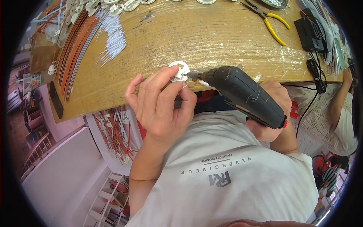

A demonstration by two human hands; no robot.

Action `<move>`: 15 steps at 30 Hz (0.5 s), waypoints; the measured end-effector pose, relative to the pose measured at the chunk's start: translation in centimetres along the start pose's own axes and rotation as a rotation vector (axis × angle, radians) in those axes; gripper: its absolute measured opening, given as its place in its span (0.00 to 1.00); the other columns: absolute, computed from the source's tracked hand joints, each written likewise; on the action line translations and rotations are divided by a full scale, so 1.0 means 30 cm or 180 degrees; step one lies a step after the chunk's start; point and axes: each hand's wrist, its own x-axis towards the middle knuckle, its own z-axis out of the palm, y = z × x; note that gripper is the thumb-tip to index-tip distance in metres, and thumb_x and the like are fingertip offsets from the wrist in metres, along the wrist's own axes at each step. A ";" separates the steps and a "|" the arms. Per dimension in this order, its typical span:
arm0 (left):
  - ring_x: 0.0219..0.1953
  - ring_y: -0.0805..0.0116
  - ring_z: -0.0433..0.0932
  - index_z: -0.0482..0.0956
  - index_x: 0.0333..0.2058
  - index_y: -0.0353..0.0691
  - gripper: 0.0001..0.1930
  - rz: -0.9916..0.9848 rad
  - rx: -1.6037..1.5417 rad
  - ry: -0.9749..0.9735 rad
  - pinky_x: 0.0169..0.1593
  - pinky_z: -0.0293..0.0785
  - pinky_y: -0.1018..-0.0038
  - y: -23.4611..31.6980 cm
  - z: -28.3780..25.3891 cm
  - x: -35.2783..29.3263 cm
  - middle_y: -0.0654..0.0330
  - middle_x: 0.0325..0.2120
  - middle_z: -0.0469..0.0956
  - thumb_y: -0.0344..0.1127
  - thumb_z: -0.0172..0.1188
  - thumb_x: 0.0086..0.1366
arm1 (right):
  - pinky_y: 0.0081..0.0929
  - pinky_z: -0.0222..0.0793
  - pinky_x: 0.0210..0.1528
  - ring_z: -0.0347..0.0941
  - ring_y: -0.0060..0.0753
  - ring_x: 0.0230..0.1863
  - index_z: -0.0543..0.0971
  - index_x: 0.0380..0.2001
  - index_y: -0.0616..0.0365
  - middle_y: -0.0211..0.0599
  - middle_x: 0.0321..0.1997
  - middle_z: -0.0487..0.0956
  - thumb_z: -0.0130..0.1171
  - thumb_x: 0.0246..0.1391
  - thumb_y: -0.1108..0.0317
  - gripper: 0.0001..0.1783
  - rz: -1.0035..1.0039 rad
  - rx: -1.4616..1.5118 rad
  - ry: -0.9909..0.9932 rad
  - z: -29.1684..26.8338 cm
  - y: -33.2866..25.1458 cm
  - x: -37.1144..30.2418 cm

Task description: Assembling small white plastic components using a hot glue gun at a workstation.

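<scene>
i record two bare hands at work, set apart from each other, at the near edge of a yellow-brown wooden table (pixel 159 41) that fills the upper half of the frame. the left hand (pixel 160 104), left of centre, is clamped on a round white plastic fitting (pixel 183 68), pinched by thumb and fingertips. the fitting is just above the centre of the frame. a thin white wire (pixel 185 86) shows beside the left thumb.

the right hand (pixel 275 94), right of centre, is closed around a black pistol-shaped power driver (pixel 242 92). its metal bit (pixel 196 75) points left and reaches the right side of the fitting; i cannot tell whether the tip is seated in a screw. the trigger finger is hidden from me.

upper left, i note a spread bundle of white wires (pixel 114 41) beside a row of long orange-brown strips (pixel 81 34). more round white fittings (pixel 131 4) lie along the top edge. upper right, pliers with yellow handles (pixel 275 32) lie with handles spread, near a black box-shaped power adapter (pixel 310 34). below the adapter hangs a coiled black cable (pixel 314 70).

at the right edge, i find a co-worker's bare arm (pixel 338 96) resting near the table.
</scene>
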 end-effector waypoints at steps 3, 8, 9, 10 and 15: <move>0.41 0.64 0.84 0.81 0.32 0.41 0.11 -0.0006 -0.0011 0.0017 0.61 0.63 0.63 -0.002 0.003 -0.004 0.61 0.43 0.84 0.22 0.67 0.49 | 0.25 0.61 0.18 0.67 0.38 0.12 0.81 0.30 0.66 0.31 0.14 0.70 0.61 0.24 0.74 0.20 -0.0008 0.0001 0.0008 0.005 0.001 0.002; 0.41 0.65 0.84 0.80 0.32 0.42 0.11 -0.0030 -0.0067 0.0032 0.61 0.62 0.63 -0.002 0.004 -0.004 0.61 0.43 0.84 0.22 0.67 0.48 | 0.25 0.61 0.18 0.67 0.40 0.12 0.81 0.30 0.65 0.32 0.15 0.70 0.60 0.23 0.74 0.20 0.0042 -0.0022 -0.0010 0.004 -0.003 0.004; 0.41 0.65 0.84 0.80 0.32 0.42 0.11 -0.0038 -0.0065 0.0031 0.61 0.62 0.63 -0.002 0.003 -0.003 0.61 0.43 0.84 0.22 0.67 0.48 | 0.26 0.61 0.18 0.67 0.40 0.12 0.81 0.29 0.65 0.32 0.15 0.70 0.60 0.22 0.75 0.20 0.0031 -0.0066 0.0019 0.005 -0.004 0.004; 0.41 0.65 0.84 0.80 0.32 0.42 0.11 -0.0040 -0.0063 0.0024 0.61 0.62 0.63 -0.002 0.003 -0.004 0.61 0.43 0.84 0.22 0.67 0.48 | 0.26 0.61 0.18 0.67 0.40 0.12 0.81 0.29 0.65 0.32 0.15 0.70 0.60 0.22 0.75 0.20 0.0035 -0.0064 0.0015 0.005 -0.004 0.004; 0.41 0.65 0.84 0.80 0.31 0.42 0.11 -0.0057 -0.0043 0.0039 0.61 0.62 0.64 -0.001 0.006 -0.007 0.61 0.42 0.84 0.22 0.67 0.48 | 0.26 0.61 0.18 0.67 0.41 0.12 0.81 0.29 0.64 0.33 0.15 0.69 0.60 0.21 0.75 0.20 0.0063 -0.0073 0.0024 0.010 -0.006 0.006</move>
